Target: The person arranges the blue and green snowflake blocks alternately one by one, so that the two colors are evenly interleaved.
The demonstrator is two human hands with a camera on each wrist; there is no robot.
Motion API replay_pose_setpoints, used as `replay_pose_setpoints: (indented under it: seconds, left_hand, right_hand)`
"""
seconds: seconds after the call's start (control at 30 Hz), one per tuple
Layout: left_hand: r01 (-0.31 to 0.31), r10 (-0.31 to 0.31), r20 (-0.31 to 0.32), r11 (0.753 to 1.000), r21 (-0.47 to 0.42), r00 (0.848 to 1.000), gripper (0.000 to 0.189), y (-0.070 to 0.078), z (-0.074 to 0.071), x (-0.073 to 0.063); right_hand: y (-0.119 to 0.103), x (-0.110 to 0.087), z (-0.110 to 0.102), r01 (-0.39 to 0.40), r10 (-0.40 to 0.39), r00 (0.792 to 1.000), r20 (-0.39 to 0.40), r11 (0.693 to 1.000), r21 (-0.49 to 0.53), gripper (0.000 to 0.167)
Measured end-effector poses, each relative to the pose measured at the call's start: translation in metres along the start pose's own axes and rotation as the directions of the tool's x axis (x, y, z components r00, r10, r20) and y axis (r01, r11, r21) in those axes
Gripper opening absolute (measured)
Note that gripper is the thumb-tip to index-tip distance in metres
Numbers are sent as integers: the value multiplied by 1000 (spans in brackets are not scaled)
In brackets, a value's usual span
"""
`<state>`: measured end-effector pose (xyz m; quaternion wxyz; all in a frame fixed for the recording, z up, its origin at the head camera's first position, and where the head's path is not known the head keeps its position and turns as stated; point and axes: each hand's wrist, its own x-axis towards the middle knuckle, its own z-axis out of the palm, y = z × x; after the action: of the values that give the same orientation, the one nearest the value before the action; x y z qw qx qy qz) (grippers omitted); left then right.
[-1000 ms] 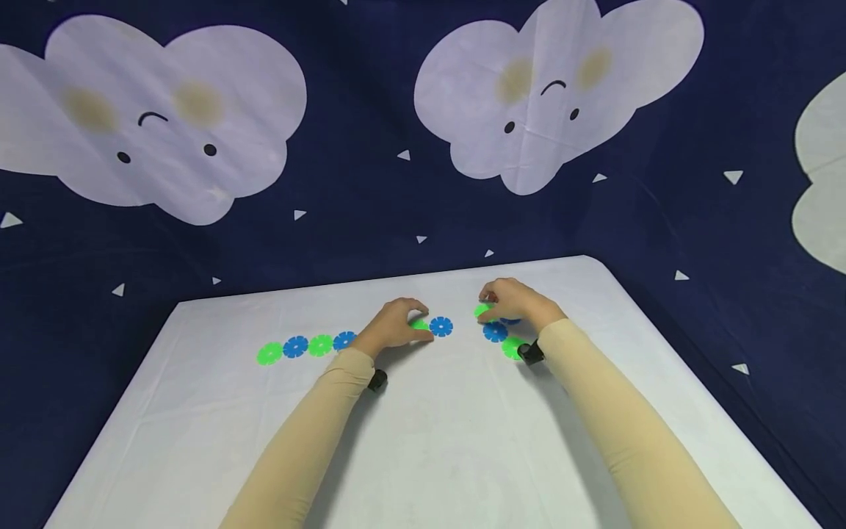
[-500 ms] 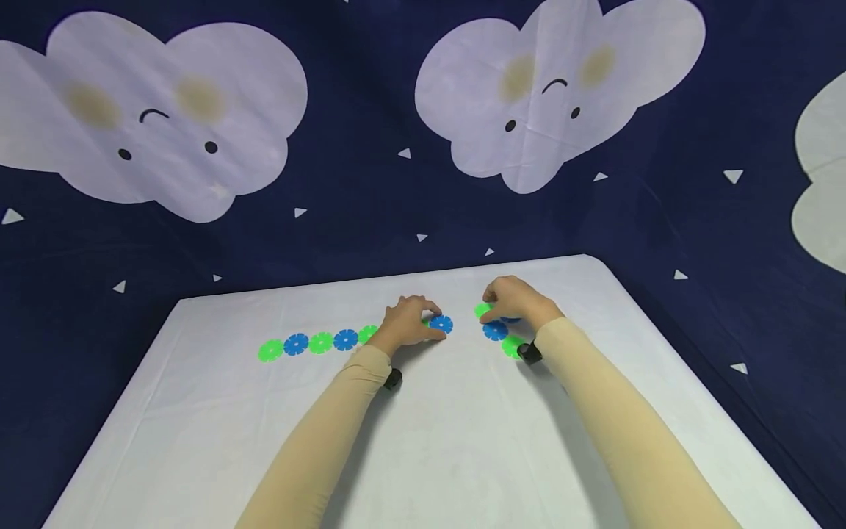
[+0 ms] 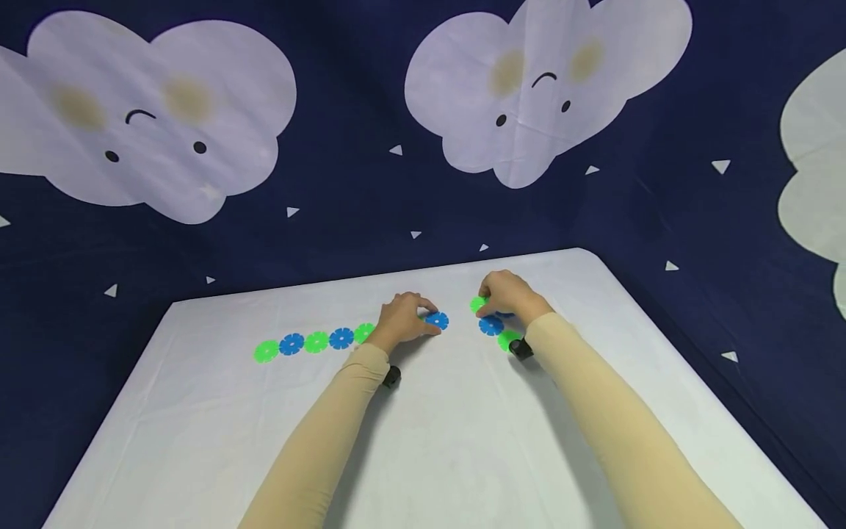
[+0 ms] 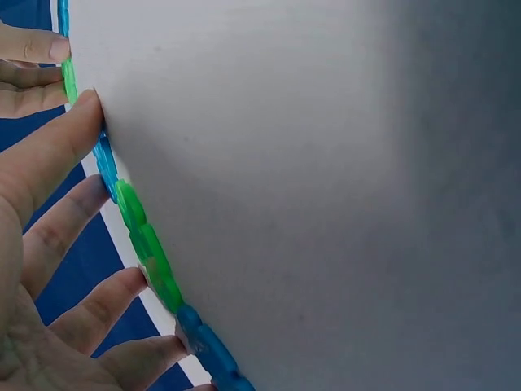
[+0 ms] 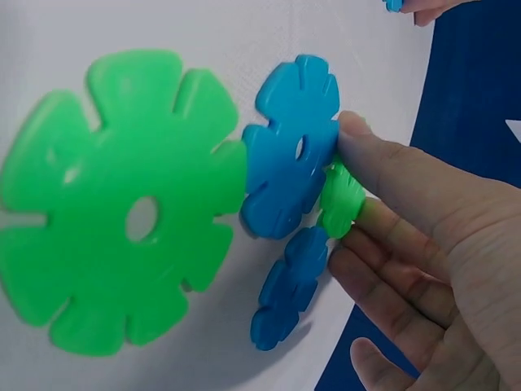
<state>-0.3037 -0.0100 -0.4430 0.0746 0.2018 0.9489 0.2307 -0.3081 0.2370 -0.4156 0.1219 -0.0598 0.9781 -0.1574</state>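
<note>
Flower-shaped slotted plastic discs in green and blue lie on the white table. My left hand (image 3: 402, 321) pinches the blue slotted disc (image 3: 438, 321) at the right end of a long row, thumb on one side and fingers on the other. Part of that row is hidden under the hand. To its right, my right hand (image 3: 507, 292) pinches a green slotted disc (image 5: 342, 199) by the edge between thumb and fingers. That disc touches a blue disc (image 5: 293, 151) and another blue disc (image 5: 289, 285); a larger-looking green disc (image 5: 122, 204) sits nearest the right wrist camera.
The row runs left through a green disc (image 3: 364, 333) and a blue disc (image 3: 341, 338) to a green disc (image 3: 267, 351). A gap of white table (image 3: 459, 312) separates the two groups. Behind the table hangs a dark blue cloth (image 3: 357, 198) with clouds.
My left hand has slid right along the row, from around a green disc to the end blue disc, uncovering a green disc behind it. My right hand has stayed at its green disc.
</note>
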Motion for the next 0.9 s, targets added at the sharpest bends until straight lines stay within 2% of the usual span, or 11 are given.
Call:
replay_pose_setpoints:
  seconds: [0.2,0.53,0.7,0.9]
  left_hand:
    - [15,-15,-15,1000,-3,1000,43,0,-2,1]
    - [53,-53,-2,998,-26,999,43,2,1,5]
    - [58,-58,-2,998,-24,998,43,4,-1,3]
    - [62,-62,-6,998,-29,998,43,6,-1,0]
  right_hand:
    - [-4,2,-1,-22,21,1000,-21,999,-27,46]
    - [-4,-1,4,23,-29,998,-58,994,-107,52]
    - [-4,-1,5,36,-40,998,-40,995,-96,54]
    - [-4,-1,-3,49,-47,998,28,997,-54,60]
